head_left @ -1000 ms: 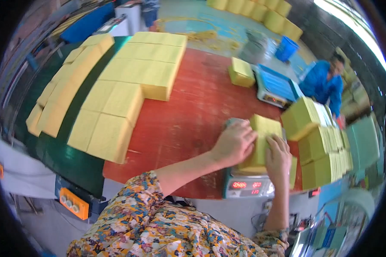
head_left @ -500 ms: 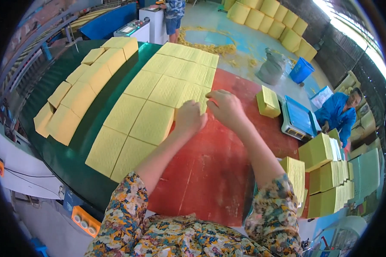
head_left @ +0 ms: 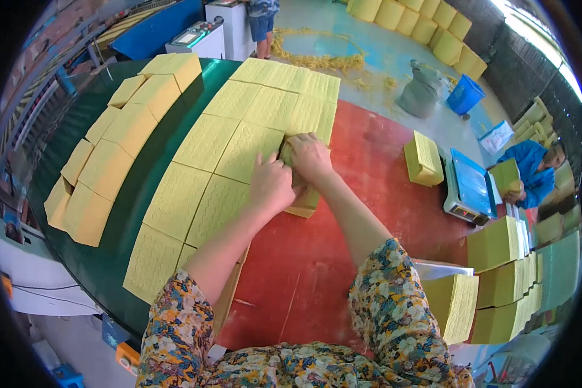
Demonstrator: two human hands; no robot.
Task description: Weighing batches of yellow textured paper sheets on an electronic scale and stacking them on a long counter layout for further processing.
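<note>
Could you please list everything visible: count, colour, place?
Paper stacks: many, yellow, mainly tabletops
Tabletop: one, red, centre
Second tabletop: one, green, left
Platform scale: at least one, blue-topped, right
Bin: one, blue, upper right
Sack: one, grey, beside bin
Bundles: many, yellow, top right
Scraps: many, yellow, top centre
Cabinets: two, whitish, upper left
Co-workers: two, blue clothing, right, top
Left hand: one, bare, at centre stack
Right hand: one, bare, at same stack

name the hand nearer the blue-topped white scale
Right: the right hand is left of the blue-topped white scale; the left hand is farther left and nearer the body.
</note>
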